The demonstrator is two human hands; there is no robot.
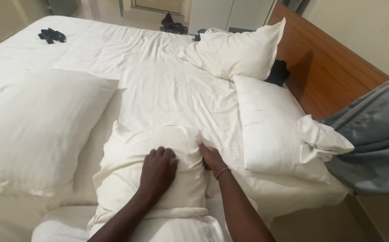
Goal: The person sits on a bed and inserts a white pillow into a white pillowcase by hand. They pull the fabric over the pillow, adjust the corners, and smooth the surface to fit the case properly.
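Observation:
A white pillow (pixel 127 157) in a loose pillowcase lies at the near edge of the bed, right below me. My left hand (pixel 157 172) presses flat on top of it, fingers curled into the fabric. My right hand (pixel 211 157), with a bead bracelet at the wrist, grips the pillow's right edge. The lower end of the pillowcase bunches up near my forearms.
A large white pillow (pixel 37 130) lies to the left, another (pixel 270 125) to the right, a third (pixel 239 51) at the back by the wooden headboard (pixel 329 67). A small black item (pixel 51 35) sits on the white bed sheet (pixel 149 76). Grey cloth (pixel 378 134) hangs at right.

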